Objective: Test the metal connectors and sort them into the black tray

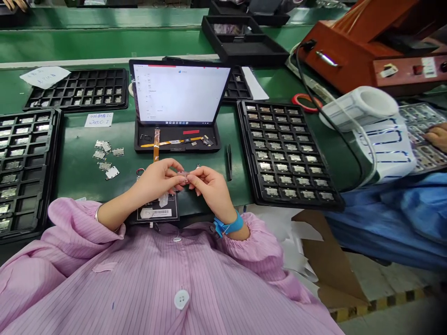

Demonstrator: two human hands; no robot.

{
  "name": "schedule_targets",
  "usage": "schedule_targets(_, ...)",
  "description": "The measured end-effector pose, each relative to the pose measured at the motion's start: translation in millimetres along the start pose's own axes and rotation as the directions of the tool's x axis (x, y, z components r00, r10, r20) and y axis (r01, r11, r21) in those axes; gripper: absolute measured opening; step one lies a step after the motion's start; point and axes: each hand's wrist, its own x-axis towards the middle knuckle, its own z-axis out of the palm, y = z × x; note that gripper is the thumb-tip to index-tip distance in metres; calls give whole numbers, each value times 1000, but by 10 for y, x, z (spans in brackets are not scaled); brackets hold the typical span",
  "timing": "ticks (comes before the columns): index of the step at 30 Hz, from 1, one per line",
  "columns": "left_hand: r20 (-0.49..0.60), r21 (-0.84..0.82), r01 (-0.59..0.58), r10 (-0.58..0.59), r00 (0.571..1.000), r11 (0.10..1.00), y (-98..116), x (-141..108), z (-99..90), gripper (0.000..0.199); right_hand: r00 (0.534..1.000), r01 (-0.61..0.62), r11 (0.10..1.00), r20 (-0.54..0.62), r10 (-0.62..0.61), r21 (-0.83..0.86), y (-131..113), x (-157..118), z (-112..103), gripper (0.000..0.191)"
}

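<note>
My left hand and my right hand meet in front of the tablet, fingertips pinched together. Between them is a small piece, mostly hidden by the fingers, whose kind I cannot make out. An orange flex cable runs down from the tablet's black tray toward my left hand. Below that hand lies a flat black part with a white barcode label, perhaps a battery. Black tweezers rest to the right of my right hand. Several small silvery boards lie loose on the left.
Black compartment trays holding small boards stand at right, far left and back left. Behind are an open black box and a red-orange machine. A white roll and a co-worker's hand are at right.
</note>
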Motion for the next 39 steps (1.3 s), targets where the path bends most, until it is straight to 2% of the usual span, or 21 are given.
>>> schedule_targets(3, -104, 330, -68, 108, 989, 942, 3, -52, -162, 31, 999, -23, 1000, -22, 23, 16, 18, 10, 21, 25)
schedule_targets(5, -143, 473, -64, 148, 979, 879, -3, -73, -270, 25, 999, -23, 1000, -33, 23, -19, 35, 11, 32, 29)
schedule_targets(6, -132, 498, -43, 125, 983, 866, -9, -77, -309, 20, 999, -20, 999, -36, 19, -49, 43, 12, 35, 31)
schedule_targets(9, -57, 501, 24, 5, 998, 865, -36, -70, -347, 15, 999, -14, 993, -35, 10, -120, 56, 15, 37, 29)
schedule_targets(11, -39, 508, 36, -19, 999, 861, -57, -59, -325, 14, 1000, -20, 991, -24, 17, -131, 57, 20, 33, 29)
schedule_targets(21, -67, 565, 31, 8, 998, 824, -89, -47, -290, 16, 998, -57, 980, 24, 62, -191, 31, 32, 30, 31)
schedule_targets(28, -68, 553, 33, 6, 998, 832, -97, -50, -283, 17, 999, 34, 963, 31, -27, -267, 33, 10, 14, 30)
schedule_targets(39, -68, 559, 9, 35, 997, 829, -166, -29, -288, 18, 999, -33, 981, 32, 40, -191, -27, 8, 30, 29)
